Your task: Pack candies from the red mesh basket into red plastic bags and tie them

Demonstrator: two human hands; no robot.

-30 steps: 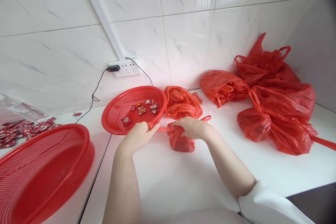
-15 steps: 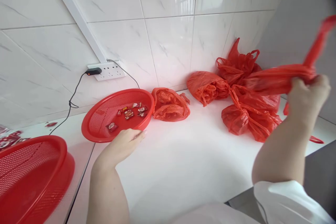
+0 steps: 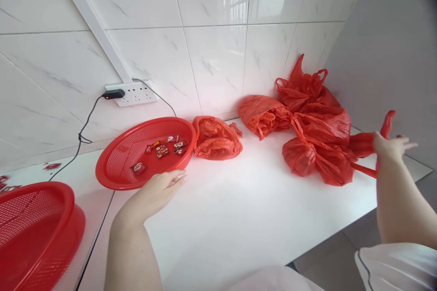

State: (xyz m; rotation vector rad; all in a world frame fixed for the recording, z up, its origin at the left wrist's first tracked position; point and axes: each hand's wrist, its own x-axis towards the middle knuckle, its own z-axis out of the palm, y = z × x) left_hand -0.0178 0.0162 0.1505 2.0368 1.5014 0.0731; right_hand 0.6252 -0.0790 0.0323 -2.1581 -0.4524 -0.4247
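Observation:
My left hand (image 3: pixel 162 188) hovers at the near right edge of a red perforated plastic basket (image 3: pixel 114 159), its fingers loosely bent with nothing visible in them. I cannot tell whether it touches the rim. Inside the basket lie several small wrapped sweets (image 3: pixel 161 151). Far to the right, my right hand (image 3: pixel 392 146) has its fingers stretched out and apart. It is beside the twisted end of a red plastic bag (image 3: pixel 362 144), which lies against other red bags (image 3: pixel 322 120). Part of that bag is hidden behind the hand.
Another red basket (image 3: pixel 70 209) stands at the left edge. A crumpled red bag (image 3: pixel 218 138) and a fuller one (image 3: pixel 264 111) sit along the tiled wall. A plugged-in black cable (image 3: pixel 82 122) hangs from the white socket strip (image 3: pixel 136 95) to the white table (image 3: pixel 221 218).
My right hand has come down onto the bags at the right and let go of the red bag it held raised. My left hand has barely moved; the view has shifted slightly.

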